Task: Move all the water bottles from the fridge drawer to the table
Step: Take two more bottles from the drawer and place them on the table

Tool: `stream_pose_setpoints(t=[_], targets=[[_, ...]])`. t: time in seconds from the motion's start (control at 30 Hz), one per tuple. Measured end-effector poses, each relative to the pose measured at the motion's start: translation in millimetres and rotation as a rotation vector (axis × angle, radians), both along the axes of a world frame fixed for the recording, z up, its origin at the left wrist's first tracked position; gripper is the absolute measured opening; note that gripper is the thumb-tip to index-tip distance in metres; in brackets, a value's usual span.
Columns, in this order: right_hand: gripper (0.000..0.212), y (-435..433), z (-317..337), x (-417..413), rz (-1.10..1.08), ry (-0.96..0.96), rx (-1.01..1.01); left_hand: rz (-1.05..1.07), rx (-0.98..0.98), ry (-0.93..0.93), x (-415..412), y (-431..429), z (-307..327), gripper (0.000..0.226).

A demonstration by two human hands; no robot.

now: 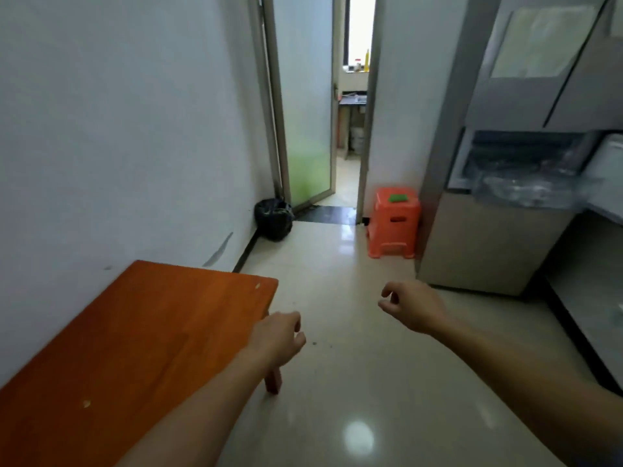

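Note:
A grey fridge (485,244) stands at the right with its clear drawer (526,190) pulled out; blurred clear water bottles (519,170) lie inside it. The orange wooden table (128,338) runs along the left wall, its top bare. My left hand (278,335) hovers at the table's near right corner, fingers loosely curled, holding nothing. My right hand (411,306) hangs over the floor, well short of the fridge, fingers bent and apart, also holding nothing.
An orange plastic stool (392,227) with a green item on top stands left of the fridge. A black bin bag (273,219) sits by the wall near a half-open frosted glass door (303,106). Glossy tiled floor (337,365) lies between table and fridge.

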State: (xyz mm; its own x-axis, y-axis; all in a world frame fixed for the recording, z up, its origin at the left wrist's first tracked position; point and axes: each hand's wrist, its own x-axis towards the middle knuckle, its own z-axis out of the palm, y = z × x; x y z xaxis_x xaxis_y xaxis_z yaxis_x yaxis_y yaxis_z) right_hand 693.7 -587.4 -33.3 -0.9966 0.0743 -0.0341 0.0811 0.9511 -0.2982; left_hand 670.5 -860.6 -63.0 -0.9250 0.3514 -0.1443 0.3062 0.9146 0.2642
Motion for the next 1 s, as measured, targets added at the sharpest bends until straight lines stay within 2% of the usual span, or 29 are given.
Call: stream_pose_setpoints(t=[0.23,0.47,0.67,0.83,1.0], targets=[[0.03,137.7,-20.9,1.1,-0.231,-0.004,-0.032,-0.212,-0.062,0.065,-70.9,154.3,-13.1,0.022],[0.025,260.4,-18.8,-63.0,-0.434,0.024,-0.07,-0.428,-0.057,0.05,-185.8,297.8,-22.9,0.02],[0.024,358.7,-1.7,-105.8,-0.656,0.035,-0.073,-0.626,-0.005,0.05,-281.9,421.3,-1.2,0.015],[0.025,435.4,-15.5,-113.6,-0.798,-0.005,-0.073,-0.771,-0.047,0.033,-321.8,516.6,-6.4,0.019],[0.023,524.3,-34.9,-148.0,-0.843,-0.018,-0.07,-0.827,-0.08,0.02,-359.1,606.4,-23.2,0.02]])
